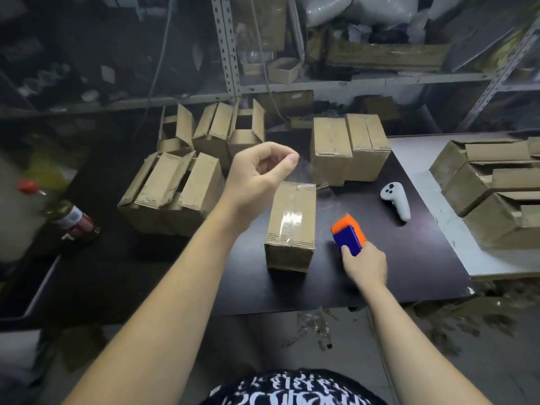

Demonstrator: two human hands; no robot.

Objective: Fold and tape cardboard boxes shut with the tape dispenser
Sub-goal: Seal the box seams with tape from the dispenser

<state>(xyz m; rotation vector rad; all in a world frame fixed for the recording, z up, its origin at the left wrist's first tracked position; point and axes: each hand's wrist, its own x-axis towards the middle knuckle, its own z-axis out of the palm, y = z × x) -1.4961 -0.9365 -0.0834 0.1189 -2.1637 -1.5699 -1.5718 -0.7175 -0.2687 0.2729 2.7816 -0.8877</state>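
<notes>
**Sealing a box, seen from above.** The cardboard box (290, 229) stands on the dark desk (409, 267) between my two hands. Its flaps are closed, and a strip of clear tape (290, 222) runs lengthwise over the top seam. At the box's far edge, just under my left hand, the tape looks loose and crinkled.

My right hand (365, 266) is just right of the box, level with its near end. Its fingers are wrapped round the blue body of the tape dispenser (349, 233), and the dispenser's orange head points away from me. A narrow band of bare desk separates the dispenser from the box.

My left hand (260, 173) is raised over the far end of the box. The fingers are curled and the thumb tip sits close to the forefinger. I cannot tell whether a tape end is pinched between them.

Left of my left hand is a group of open boxes (169, 197) with their flaps standing up. More open boxes (217, 133) stand beyond them. Past my left hand and a little to its right are two closed boxes (349, 150), standing side by side and touching.

A white controller (396, 201) lies on the desk beyond my right hand. Far to the right of that hand is a row of low cartons (491, 188). A bottle (73, 222) with a red label lies well to the left of my left hand. Metal shelving (228, 54) rises behind everything.
</notes>
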